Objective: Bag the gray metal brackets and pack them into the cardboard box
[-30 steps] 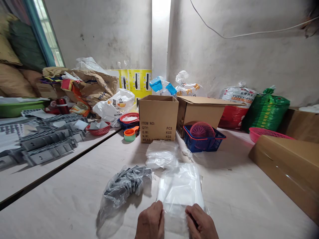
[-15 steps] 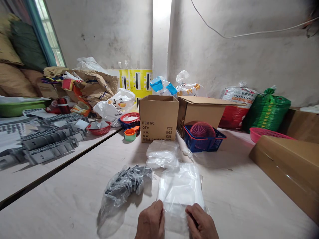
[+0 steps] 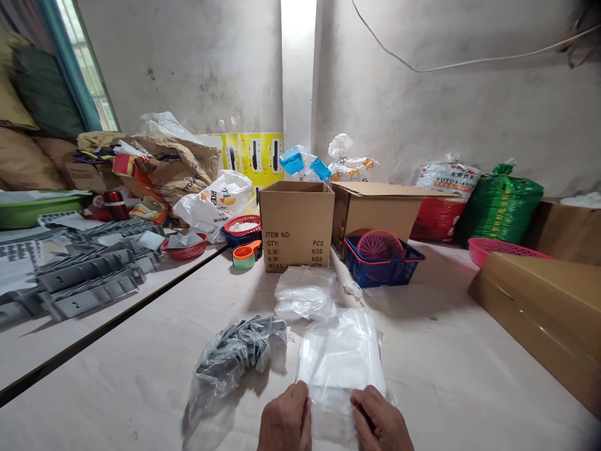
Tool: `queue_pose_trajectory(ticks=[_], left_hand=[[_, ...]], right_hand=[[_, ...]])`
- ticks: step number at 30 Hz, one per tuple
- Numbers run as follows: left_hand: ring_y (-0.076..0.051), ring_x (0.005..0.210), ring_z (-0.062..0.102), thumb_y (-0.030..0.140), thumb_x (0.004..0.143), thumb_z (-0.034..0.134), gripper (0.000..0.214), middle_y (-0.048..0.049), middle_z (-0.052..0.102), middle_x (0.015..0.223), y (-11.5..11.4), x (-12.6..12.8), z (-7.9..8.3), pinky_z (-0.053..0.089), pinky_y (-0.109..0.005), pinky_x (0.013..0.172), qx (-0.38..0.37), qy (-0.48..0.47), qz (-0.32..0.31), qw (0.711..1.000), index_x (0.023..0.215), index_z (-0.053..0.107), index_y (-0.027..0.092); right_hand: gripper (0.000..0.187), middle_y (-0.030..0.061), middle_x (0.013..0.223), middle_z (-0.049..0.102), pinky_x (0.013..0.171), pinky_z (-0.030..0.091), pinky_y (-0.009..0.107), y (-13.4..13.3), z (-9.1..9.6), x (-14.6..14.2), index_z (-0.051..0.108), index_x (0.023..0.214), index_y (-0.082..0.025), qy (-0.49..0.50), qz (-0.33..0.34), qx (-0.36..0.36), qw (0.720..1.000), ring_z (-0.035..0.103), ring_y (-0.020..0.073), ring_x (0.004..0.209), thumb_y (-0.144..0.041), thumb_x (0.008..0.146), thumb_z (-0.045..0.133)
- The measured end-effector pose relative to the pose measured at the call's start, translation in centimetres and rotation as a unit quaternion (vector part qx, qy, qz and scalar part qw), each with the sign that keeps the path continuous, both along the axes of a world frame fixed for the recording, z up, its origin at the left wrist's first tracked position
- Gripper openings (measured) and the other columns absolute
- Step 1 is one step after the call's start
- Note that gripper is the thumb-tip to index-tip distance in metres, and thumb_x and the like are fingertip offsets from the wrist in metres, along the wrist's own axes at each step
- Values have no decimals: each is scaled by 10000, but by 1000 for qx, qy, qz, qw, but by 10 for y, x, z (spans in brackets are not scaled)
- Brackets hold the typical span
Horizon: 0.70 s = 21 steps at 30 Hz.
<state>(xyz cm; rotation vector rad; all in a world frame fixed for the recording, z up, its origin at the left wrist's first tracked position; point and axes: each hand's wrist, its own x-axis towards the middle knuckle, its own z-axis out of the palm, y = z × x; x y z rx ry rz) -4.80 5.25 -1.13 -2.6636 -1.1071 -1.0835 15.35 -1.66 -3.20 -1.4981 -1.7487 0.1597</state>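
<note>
Left hand (image 3: 285, 419): lay on the near edge of the clear plastic bag (image 3: 342, 366), seemingly steadying it; grip unclear.
Right hand (image 3: 378, 421): sat on that edge too; grip unclear.
Table's near edge: dark parts in plastic (image 3: 237, 357) lay just left.

Even daylight, fairly bright. Strongest light comes from the wall gap (image 3: 298, 62) above the cardboard box (image 3: 295, 228). Soft shadows lie below that box, with faint glare on the clear plastic bag (image 3: 340, 363). Frame edges bend and soften; no motion blur.

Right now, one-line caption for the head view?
Left hand and right hand rest on a clear plastic bag on the worktable, beside a bagged grey bundle.
</note>
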Motion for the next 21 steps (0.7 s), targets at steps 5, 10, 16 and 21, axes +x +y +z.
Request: queue_pose_trajectory(ticks=[5,10,16,21], left_hand=[[-108,503,555,136,809,433,142,26,542,591,0,-1,2,360,-208,469,-13,0,5,1000,710,388,227],[-112,499,553,142,813,426,143,22,544,585,-1,0,0,356,-212,463,-14,3,7,1000,702,392,226],[-108,500,555,144,818,419,148,25,547,585,0,0,1,366,-207,468,-15,11,11,1000,696,394,222],[-110,533,569,146,832,409,139,17,564,610,0,-1,0,373,-205,481,-23,23,12,999,717,400,223]], right_hand=[[188,30,736,541,558,436,213,-2,1,0,582,877,-180,-2,-1,-9,1000,561,134,618,-201,885,395],[180,24,723,544,561,438,206,-1,2,0,579,864,-180,-12,8,2,1000,565,128,613,-194,881,400],[168,19,702,552,543,440,193,0,6,0,590,847,-184,-23,2,17,1000,569,123,591,-196,866,424],[178,21,701,560,532,448,187,-1,7,0,600,840,-186,-20,0,17,1000,571,121,578,-209,867,426]])
